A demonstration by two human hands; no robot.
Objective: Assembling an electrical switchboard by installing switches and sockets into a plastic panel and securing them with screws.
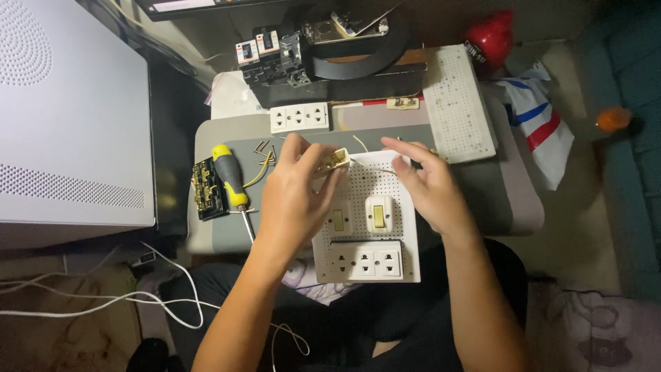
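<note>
Both forearms reach over the white perforated board (396,182), where the left hand (296,189) pinches a small cream switch module (335,160) above its top edge; keep it steady while the right hand (420,179), fingers loosely curled, guides the thin wire (375,167).

At the top edge of the frame, left of centre, the lower strip of a screen (182,5) shows, bright white in a dark frame. At the upper right lies a crumpled white bag (540,127) with red and blue stripes, beside a red cap (490,38) carrying a small white label
</note>
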